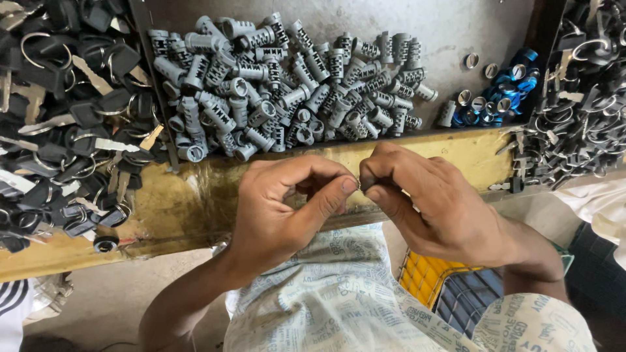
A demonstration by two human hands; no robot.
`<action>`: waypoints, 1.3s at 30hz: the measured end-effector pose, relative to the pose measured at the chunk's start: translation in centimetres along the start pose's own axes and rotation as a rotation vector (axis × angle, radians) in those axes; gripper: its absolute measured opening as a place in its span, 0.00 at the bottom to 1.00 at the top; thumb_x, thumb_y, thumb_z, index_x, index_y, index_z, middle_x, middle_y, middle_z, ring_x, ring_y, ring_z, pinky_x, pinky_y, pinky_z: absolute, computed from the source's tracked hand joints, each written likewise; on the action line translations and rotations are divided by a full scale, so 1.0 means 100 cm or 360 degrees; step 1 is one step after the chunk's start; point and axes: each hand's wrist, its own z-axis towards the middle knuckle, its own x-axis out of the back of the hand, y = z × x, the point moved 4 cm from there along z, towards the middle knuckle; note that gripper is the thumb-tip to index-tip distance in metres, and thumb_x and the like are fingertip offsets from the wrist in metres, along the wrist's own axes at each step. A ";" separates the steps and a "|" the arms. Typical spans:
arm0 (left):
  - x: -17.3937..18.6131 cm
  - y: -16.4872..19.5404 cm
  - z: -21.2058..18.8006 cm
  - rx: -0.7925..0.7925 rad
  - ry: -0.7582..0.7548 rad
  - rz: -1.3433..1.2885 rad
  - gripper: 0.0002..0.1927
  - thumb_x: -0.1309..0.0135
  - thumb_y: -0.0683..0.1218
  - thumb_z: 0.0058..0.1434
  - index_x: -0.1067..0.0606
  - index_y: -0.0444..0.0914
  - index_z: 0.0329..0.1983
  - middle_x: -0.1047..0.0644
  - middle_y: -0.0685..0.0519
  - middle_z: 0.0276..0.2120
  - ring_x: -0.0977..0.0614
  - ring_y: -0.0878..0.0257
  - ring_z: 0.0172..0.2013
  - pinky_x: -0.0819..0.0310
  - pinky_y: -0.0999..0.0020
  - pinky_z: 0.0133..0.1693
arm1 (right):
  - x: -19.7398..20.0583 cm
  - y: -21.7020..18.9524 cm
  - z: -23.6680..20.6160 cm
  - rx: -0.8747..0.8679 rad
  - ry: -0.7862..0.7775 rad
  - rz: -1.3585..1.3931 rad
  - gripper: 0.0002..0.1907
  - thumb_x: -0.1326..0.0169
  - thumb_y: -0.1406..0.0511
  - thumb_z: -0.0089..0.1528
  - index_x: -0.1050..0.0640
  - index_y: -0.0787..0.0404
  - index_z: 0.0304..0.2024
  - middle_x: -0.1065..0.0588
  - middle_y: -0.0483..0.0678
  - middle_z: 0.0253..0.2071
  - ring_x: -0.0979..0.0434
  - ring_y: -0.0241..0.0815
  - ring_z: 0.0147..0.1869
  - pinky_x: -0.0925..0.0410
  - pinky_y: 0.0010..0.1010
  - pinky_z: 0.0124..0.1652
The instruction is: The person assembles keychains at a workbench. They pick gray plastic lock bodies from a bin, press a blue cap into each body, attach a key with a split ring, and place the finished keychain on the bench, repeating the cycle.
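My left hand [287, 208] and my right hand [424, 205] meet fingertip to fingertip just in front of the yellow bench edge [195, 195]. Both pinch one small metal part [358, 184] between thumbs and forefingers; it is almost wholly hidden, so I cannot tell its kind. Directly beyond the hands lies a heap of grey metal lock cylinders [287, 85] in a shallow tray.
A pile of black-headed keys on rings [65, 117] fills the left. Small round metal caps and blue parts [495, 94] lie at the right of the tray. More dark keys and rings [574, 111] are heaped far right. A yellow crate [427, 277] sits below my right wrist.
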 end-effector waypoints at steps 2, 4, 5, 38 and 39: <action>0.002 0.003 0.001 -0.0016 -0.0015 0.0078 0.05 0.40 0.40 0.68 0.20 0.32 0.41 0.18 0.54 0.30 0.21 0.74 0.29 0.27 0.79 0.31 | 0.000 0.003 -0.001 -0.0009 -0.0023 -0.0009 0.08 0.48 0.73 0.67 0.32 0.67 0.48 0.31 0.54 0.35 0.29 0.50 0.32 0.37 0.40 0.32; 0.004 0.006 0.002 -0.0080 -0.0034 0.0154 0.05 0.40 0.40 0.68 0.20 0.32 0.41 0.18 0.54 0.32 0.21 0.74 0.29 0.28 0.79 0.31 | -0.001 0.006 -0.001 -0.0035 -0.0059 -0.0004 0.08 0.49 0.72 0.67 0.31 0.67 0.48 0.31 0.53 0.34 0.30 0.49 0.31 0.37 0.39 0.31; 0.006 0.006 0.003 -0.0072 -0.0040 0.0159 0.04 0.40 0.40 0.68 0.20 0.32 0.41 0.18 0.54 0.32 0.21 0.74 0.29 0.29 0.79 0.30 | -0.002 0.008 -0.001 -0.0081 -0.0082 0.0035 0.07 0.49 0.71 0.68 0.31 0.66 0.47 0.31 0.53 0.34 0.29 0.47 0.31 0.36 0.39 0.31; 0.010 0.009 -0.004 -0.0330 0.0044 0.0758 0.03 0.45 0.37 0.69 0.26 0.31 0.41 0.20 0.47 0.30 0.18 0.62 0.26 0.28 0.68 0.26 | -0.024 -0.001 0.014 0.0061 0.0276 -0.0477 0.13 0.40 0.75 0.61 0.30 0.68 0.45 0.26 0.55 0.38 0.22 0.51 0.34 0.31 0.38 0.30; 0.014 0.011 -0.007 -0.0343 0.0069 0.0795 0.03 0.45 0.38 0.70 0.26 0.31 0.41 0.20 0.46 0.31 0.18 0.60 0.26 0.28 0.68 0.27 | -0.026 -0.004 0.019 0.0059 0.0321 -0.0506 0.13 0.39 0.75 0.61 0.29 0.68 0.44 0.25 0.55 0.39 0.22 0.50 0.35 0.30 0.36 0.31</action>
